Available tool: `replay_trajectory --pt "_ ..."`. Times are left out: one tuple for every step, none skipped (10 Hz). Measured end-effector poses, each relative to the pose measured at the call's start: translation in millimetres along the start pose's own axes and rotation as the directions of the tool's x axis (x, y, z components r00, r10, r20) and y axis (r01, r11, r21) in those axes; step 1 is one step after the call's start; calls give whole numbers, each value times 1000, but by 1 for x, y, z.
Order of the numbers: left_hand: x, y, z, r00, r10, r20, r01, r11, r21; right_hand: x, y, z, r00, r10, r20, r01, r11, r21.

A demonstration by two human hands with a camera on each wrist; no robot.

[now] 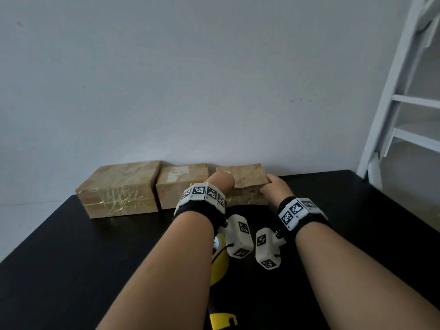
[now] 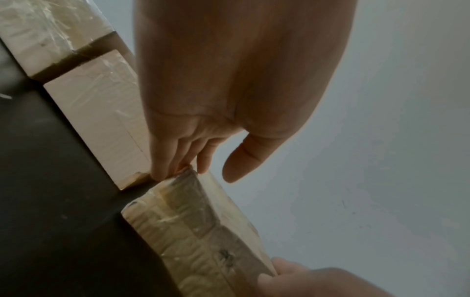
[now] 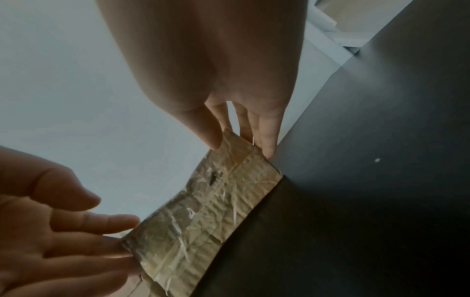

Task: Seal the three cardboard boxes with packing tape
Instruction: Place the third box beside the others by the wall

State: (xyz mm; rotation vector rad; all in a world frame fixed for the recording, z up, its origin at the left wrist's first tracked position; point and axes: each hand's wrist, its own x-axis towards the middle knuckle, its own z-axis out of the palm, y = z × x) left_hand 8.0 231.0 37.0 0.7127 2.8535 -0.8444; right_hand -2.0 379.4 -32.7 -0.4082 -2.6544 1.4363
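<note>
Three tape-wrapped cardboard boxes stand in a row against the wall: the left box [image 1: 119,189], the middle box [image 1: 181,184] and the right box [image 1: 245,182]. Both hands are on the right box [image 2: 193,221]. My left hand [image 1: 221,182] touches its left end with straight fingers [image 2: 175,158], the thumb free in the air. My right hand [image 1: 271,184] grips its right end, thumb on the top edge and fingers [image 3: 264,138] down the side. A yellow tape dispenser [image 1: 220,260] lies on the table, mostly hidden under my left forearm.
The black table [image 1: 71,258] runs to the pale wall behind the boxes. A white ladder-like frame [image 1: 404,103] stands past the table's far right corner. The table's left edge runs diagonally at the left of the head view.
</note>
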Motion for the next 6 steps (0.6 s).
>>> replay_trajectory --pt "9 -6 2 1000 8 -26 -8 1000 14 7 -3 3 999 -21 30 21 1000 2" --pt "19 -8 7 1000 -9 7 9 998 -60 9 -6 7 998 -47 48 47 999 0" --pt "24 -11 14 999 -13 32 16 995 -99 7 -7 9 996 -72 60 73 997 -22" --pt "18 -15 18 1000 -2 -4 1 993 -119 0 -10 5 998 -60 36 62 997 -40" --pt "6 -19 16 996 12 -88 -22 993 -117 -8 -20 0 997 -75 -7 74 995 -71" --pt "-6 -26 15 990 0 -141 -16 994 -110 -22 -35 -3 993 -116 -7 115 986 -119"
